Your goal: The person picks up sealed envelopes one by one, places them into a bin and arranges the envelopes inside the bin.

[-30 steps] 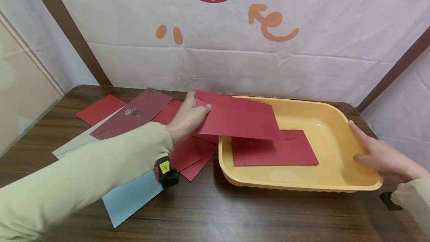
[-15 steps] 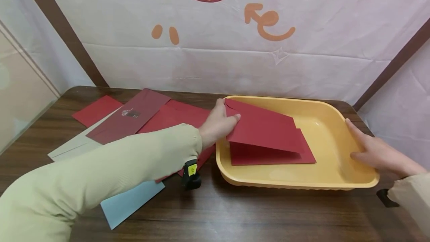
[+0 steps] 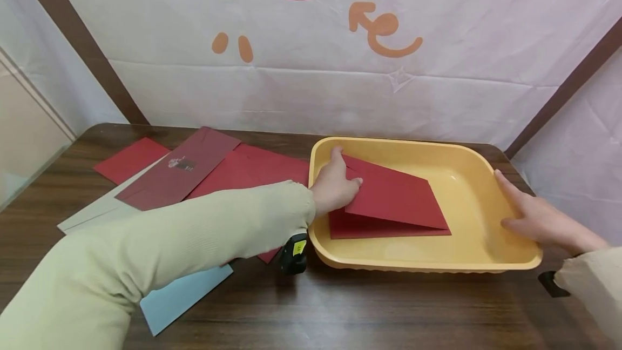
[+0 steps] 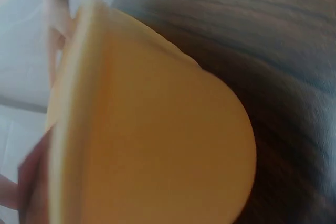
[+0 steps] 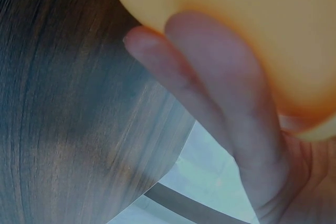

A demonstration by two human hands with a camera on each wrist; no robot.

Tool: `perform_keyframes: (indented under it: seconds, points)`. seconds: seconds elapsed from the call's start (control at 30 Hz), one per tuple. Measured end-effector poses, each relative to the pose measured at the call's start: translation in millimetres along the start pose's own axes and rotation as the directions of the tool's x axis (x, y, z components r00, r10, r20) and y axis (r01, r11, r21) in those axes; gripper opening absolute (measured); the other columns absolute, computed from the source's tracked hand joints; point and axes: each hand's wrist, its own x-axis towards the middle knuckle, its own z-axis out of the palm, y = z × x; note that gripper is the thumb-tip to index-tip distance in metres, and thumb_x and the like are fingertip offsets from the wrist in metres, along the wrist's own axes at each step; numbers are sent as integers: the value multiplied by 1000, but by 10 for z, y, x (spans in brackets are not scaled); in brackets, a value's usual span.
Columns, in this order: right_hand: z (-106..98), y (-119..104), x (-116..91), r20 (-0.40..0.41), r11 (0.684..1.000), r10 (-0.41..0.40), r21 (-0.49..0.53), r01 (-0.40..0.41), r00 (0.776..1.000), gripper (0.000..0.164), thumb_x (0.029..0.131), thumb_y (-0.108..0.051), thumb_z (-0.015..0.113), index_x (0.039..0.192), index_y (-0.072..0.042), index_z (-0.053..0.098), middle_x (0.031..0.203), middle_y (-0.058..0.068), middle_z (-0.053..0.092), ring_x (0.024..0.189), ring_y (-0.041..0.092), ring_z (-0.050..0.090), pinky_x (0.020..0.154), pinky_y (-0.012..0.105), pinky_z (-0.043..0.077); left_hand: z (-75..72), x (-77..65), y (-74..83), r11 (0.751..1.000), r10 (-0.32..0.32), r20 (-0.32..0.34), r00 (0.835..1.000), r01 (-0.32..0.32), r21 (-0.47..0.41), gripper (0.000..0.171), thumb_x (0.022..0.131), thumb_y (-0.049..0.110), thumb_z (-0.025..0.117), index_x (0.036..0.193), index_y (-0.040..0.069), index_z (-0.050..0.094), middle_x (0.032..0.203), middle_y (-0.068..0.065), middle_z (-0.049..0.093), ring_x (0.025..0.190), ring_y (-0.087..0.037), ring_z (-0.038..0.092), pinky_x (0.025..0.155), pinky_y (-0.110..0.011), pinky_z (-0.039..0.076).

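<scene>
Soft, even light fills the head view, leaving a pale sheen on the near desk (image 3: 369, 309) and a small glint inside the yellow tray (image 3: 473, 215) (a dark shadow gathers under its near left corner). The left wrist view is hazy, the tray blurred; in the right, the right hand (image 5: 236, 108) looks soft and the desk bluish.

Behind the left grip (image 3: 335, 185) I see a wrinkled pale-yellow sleeve (image 3: 204, 226) and a black wrist device (image 3: 290, 264) bearing a yellow label (image 3: 299, 247).
</scene>
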Motion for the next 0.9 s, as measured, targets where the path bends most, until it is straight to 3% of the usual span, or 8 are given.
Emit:
perform_keyframes:
  seconds: [0.1,0.2,0.37,0.5,0.7,0.9]
  points:
    - [-18,-12,2,9,1000,1,5,-1,1000,99,85,-11,64,150,0,-9,133,47,34,81,32,59,70,35,44,-15,-12,6,994,-3,-7,1000,4,106,73,94,18,60,149,8,12,115,-17,58,102,-26,60,94,-39,50]
    - [-29,-22,-8,9,1000,3,0,-3,1000,99,85,-12,64,150,0,-9,133,46,35,83,32,60,70,33,44,-38,-14,32,973,-31,1,1000,30,227,69,92,20,63,142,4,19,105,-15,59,92,-24,62,85,-36,54]
    - [-17,-25,-18,22,1000,29,2,-29,999,100,84,-12,65,150,1,-10,131,47,36,82,33,60,72,38,45,-82,23,85,926,-145,39,989,122,357,63,87,18,67,133,2,26,104,-15,54,87,-24,63,66,-32,58]
    - [1,-11,-15,23,999,35,1,-35,999,101,84,-12,65,150,0,-10,131,47,36,84,36,60,72,38,45,-99,49,122,901,-230,76,970,183,394,63,84,10,68,133,2,29,105,-16,53,81,-26,66,48,-31,55]
    - [2,0,-15,16,999,36,1,-36,999,101,83,-12,65,150,-2,-10,133,47,34,86,36,59,72,37,45,-122,-9,219,865,-291,154,944,191,464,60,89,8,63,137,2,28,100,-17,56,67,-27,71,54,-31,57]
    - [2,-17,-14,7,1000,18,-5,-18,1000,101,83,-11,65,150,0,-10,130,47,36,82,36,59,72,42,45,-150,-92,275,851,-305,222,926,161,500,45,87,6,65,126,-1,42,100,-16,61,73,-27,72,58,-30,57]
